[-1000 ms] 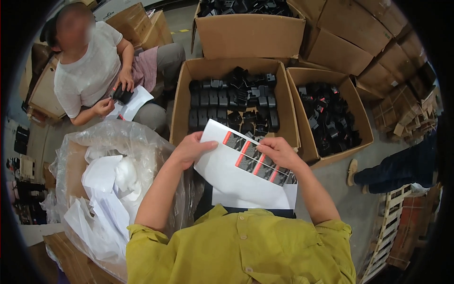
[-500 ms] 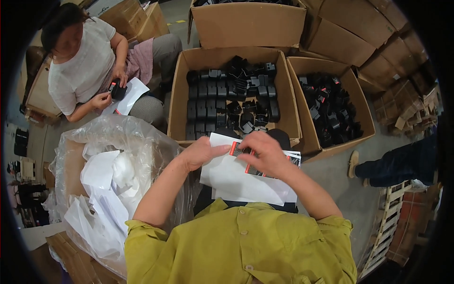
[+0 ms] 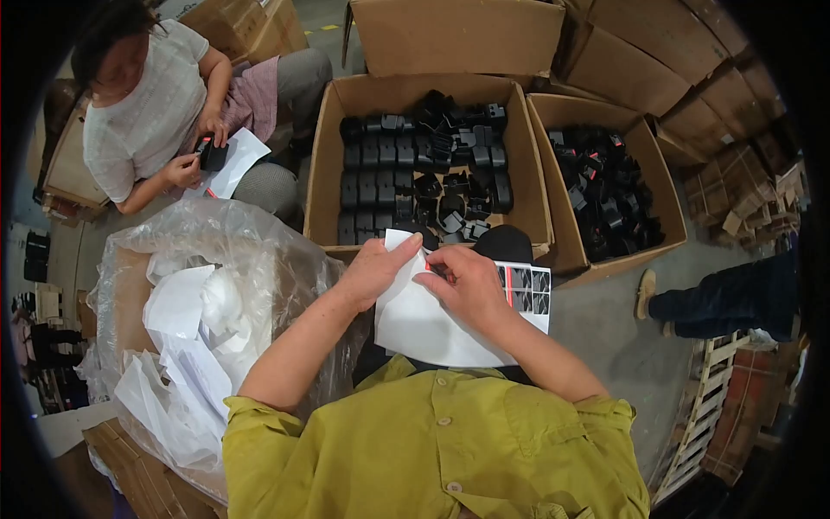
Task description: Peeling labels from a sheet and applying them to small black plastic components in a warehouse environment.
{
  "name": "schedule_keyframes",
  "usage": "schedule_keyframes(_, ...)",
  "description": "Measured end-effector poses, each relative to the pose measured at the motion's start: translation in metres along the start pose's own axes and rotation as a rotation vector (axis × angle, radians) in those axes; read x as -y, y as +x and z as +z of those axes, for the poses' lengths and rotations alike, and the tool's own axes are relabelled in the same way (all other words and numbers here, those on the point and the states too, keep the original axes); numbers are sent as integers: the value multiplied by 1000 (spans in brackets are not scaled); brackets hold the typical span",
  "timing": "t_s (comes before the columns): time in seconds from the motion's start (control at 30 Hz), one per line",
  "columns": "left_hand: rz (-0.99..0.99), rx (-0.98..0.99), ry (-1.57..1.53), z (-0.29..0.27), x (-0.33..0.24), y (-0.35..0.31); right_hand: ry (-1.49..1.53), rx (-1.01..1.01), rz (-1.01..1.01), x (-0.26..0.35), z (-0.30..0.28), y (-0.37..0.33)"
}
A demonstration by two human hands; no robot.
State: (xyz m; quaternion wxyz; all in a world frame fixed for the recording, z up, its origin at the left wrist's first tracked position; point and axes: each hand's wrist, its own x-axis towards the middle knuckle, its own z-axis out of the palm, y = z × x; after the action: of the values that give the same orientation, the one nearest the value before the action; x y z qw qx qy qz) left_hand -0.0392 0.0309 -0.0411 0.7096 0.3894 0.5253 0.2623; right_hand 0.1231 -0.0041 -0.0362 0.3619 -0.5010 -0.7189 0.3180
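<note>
Centre: left hand pinches white sheet | right hand, fingers nearly closed, hold unclear | uneven pull could crease sheet

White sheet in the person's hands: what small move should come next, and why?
Perhaps the right hand should gently peel the red label: it seems to touch that label, while the left hand grips the white sheet near its top.
</note>
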Motion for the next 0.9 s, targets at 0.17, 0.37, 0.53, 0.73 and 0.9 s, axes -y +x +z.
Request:
schedule_keyframes(0.17,71,-38,56,5,-3,-3,85,-63,-19,-6,2,-1)
schedule_keyframes(0.37,22,44,35,4,1,2,350,35,267,-15,-11,-1)
schedule_keyframes(0.53,-179,8,196,-10,7,7,560,-198,432,-38,-42,3)
schedule_keyframes(0.73,408,-364,1252,1,-2,-5,278,-216,351,-50,-49,-3)
schedule_keyframes(0.9,477,98,581,56,-12,-12,78,-327,176,-25,-16,11)
